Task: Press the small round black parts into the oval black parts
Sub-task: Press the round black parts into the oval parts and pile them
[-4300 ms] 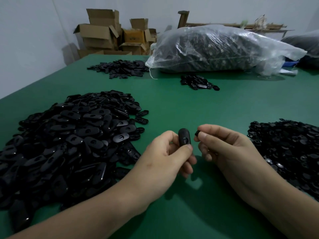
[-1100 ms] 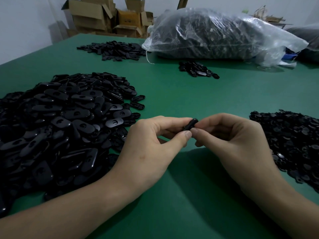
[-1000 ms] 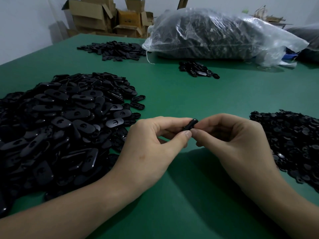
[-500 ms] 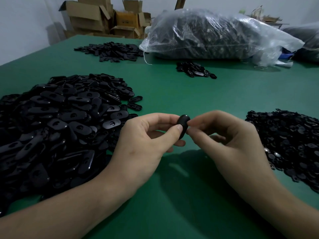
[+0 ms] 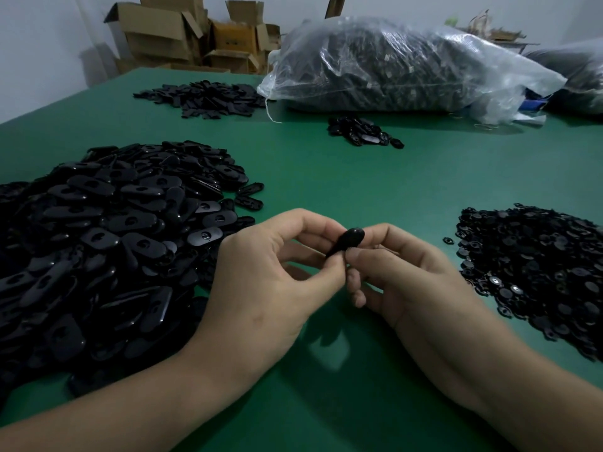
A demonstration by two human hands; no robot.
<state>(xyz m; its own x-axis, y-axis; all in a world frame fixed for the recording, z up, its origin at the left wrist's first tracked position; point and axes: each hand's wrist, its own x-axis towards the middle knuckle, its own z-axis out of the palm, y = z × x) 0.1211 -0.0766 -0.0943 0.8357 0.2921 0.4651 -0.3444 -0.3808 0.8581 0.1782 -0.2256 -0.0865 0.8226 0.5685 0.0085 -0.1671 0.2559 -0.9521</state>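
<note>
Currently left hand (image 5: pixel 270 275) and right hand (image 5: pixel 417 282) pinch an oval black part (image 5: pixel 348 239) at frame centre, above the worktop (image 5: pixel 359 190). Small round black part hidden; I suspect uneven pressure could seat it crooked.

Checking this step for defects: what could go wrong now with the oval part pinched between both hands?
1. The oval part is held only by fingertips of the left hand and right hand, over the table; it may slip and drop.
2. The round part is not visible in the grip, so a half seating may go unnoticed.
</note>
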